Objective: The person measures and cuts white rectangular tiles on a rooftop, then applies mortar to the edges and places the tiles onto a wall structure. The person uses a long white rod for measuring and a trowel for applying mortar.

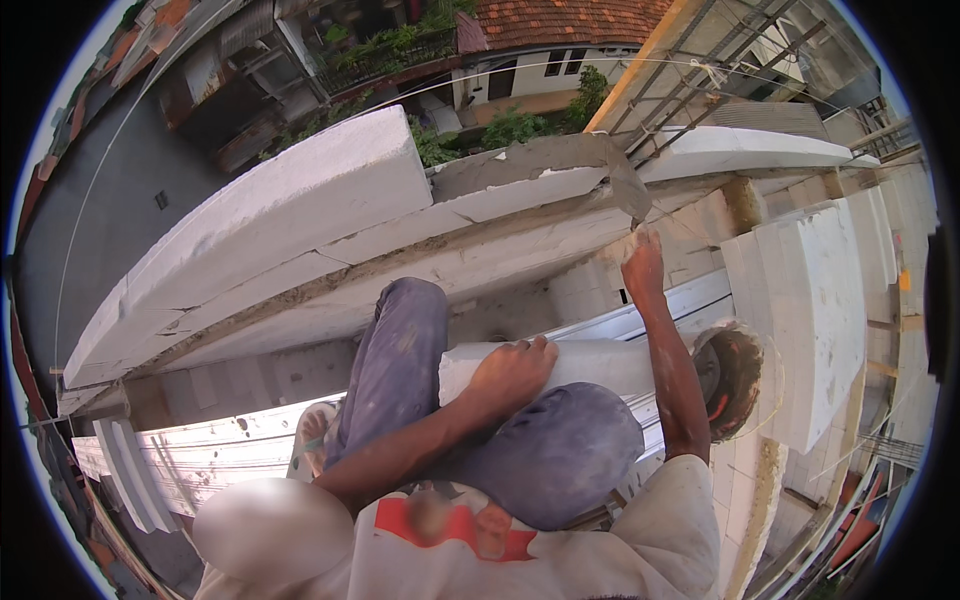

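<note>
My right hand [644, 260] is closed round the handle of a trowel [627, 185]. The trowel's grey, mortar-coated blade touches or hangs just over the top of the white block wall [380, 232], at the right end of a strip of wet mortar [510, 167]. Left of that strip, a large white block [330, 175] sits on the wall. In front of me, my left hand [512, 375] lies over another white concrete block [600, 366], fingers curled on its upper face. This block lies beside my knees, partly hidden by my right forearm.
A mortar-crusted bucket [728, 385] stands right of my right forearm. Beyond it are stacked white blocks [808, 320]. Metal planks [220, 455] run beneath me. Rebar [720, 65] rises past the wall's right part, and a thin string [480, 72] crosses beyond the wall.
</note>
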Demonstrator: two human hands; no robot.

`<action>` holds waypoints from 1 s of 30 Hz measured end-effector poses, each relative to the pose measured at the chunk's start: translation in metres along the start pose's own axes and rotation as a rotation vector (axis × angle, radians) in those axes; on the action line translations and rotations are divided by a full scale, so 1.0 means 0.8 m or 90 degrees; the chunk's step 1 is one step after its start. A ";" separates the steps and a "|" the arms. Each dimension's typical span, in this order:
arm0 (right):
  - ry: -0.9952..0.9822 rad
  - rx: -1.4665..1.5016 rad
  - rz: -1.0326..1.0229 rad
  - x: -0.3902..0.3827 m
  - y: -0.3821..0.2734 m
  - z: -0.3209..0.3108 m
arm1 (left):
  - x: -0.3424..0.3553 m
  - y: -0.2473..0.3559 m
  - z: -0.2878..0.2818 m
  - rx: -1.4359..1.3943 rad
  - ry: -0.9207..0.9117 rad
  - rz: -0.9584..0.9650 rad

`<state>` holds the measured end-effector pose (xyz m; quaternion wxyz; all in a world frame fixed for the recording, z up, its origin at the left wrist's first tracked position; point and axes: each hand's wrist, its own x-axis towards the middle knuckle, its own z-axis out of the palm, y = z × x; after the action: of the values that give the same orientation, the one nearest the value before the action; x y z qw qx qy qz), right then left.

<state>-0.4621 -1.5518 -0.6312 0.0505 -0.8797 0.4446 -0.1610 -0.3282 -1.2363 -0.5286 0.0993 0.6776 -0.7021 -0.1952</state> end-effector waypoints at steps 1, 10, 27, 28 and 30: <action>-0.012 0.018 0.000 -0.009 0.005 -0.003 | 0.000 0.000 0.004 0.000 0.010 0.005; -0.057 0.200 -0.140 -0.017 -0.071 -0.008 | -0.005 -0.001 0.021 0.024 0.098 0.019; -0.096 -0.110 -0.279 0.029 -0.237 -0.008 | -0.009 -0.002 0.016 0.040 0.101 0.015; -0.108 -0.131 -0.246 0.039 -0.230 -0.011 | -0.008 -0.003 0.017 0.041 0.089 0.013; -0.111 -0.142 -0.174 0.067 -0.194 -0.020 | -0.005 -0.002 0.019 0.037 0.069 0.017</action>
<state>-0.3191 -1.5006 -0.5676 -0.0311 -0.9427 0.3299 -0.0396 -0.3331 -1.2303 -0.5427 0.1196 0.6802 -0.7102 -0.1364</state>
